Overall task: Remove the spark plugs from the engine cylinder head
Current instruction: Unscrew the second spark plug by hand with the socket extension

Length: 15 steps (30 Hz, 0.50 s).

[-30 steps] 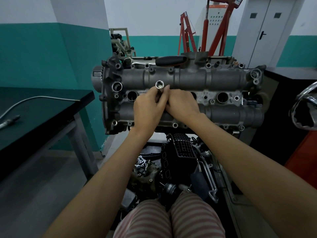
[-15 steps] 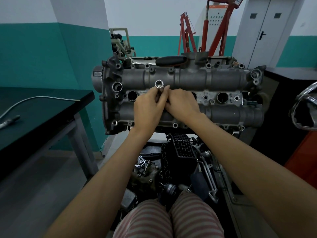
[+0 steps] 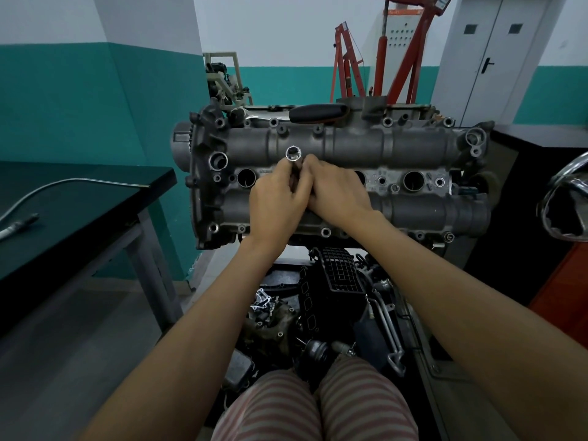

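The grey engine cylinder head (image 3: 350,144) stands in front of me with a row of round plug wells across its middle. A long silver socket (image 3: 293,155) sticks up from the well second from the left, open end toward me. My left hand (image 3: 275,202) grips the socket's shaft with curled fingers. My right hand (image 3: 339,192) lies against it from the right, fingertips pinching the same shaft. No spark plug shows; the hands hide the well below the socket. A black-handled ratchet (image 3: 318,113) lies on top of the head.
A dark workbench (image 3: 79,202) with a metal hose stands at the left. Loose engine parts (image 3: 318,313) lie on the floor under the head, above my knees. A red engine hoist (image 3: 397,58) stands behind. A chrome part (image 3: 566,205) hangs at the right edge.
Both hands have stayed on the socket. The socket's open end has shifted very slightly left and up.
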Available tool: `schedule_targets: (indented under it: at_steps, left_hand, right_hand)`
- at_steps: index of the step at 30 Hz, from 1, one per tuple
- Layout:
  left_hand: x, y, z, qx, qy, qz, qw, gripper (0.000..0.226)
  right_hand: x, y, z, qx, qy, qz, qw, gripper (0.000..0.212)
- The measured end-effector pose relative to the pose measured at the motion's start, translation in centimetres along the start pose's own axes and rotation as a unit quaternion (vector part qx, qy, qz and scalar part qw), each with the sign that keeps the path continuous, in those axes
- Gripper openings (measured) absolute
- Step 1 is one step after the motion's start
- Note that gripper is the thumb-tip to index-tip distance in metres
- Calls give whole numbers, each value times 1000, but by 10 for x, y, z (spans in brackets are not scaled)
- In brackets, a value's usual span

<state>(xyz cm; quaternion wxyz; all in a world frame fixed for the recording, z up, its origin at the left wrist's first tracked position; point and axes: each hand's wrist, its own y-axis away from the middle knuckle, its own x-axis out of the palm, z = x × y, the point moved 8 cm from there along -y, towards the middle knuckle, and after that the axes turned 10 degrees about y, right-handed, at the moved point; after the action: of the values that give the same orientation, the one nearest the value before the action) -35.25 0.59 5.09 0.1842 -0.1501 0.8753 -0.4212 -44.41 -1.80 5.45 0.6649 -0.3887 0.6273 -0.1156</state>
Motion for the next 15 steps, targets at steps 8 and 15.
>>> schedule_targets:
  at_steps: [8, 15]
  left_hand:
    - [0, -1, 0, 2, 10, -2, 1000, 37]
    - [1, 2, 0, 7, 21, 4, 1000, 25]
  right_hand:
    - [4, -2, -3, 10, 56, 23, 998, 29]
    - [2, 0, 1, -4, 21, 20, 1000, 16]
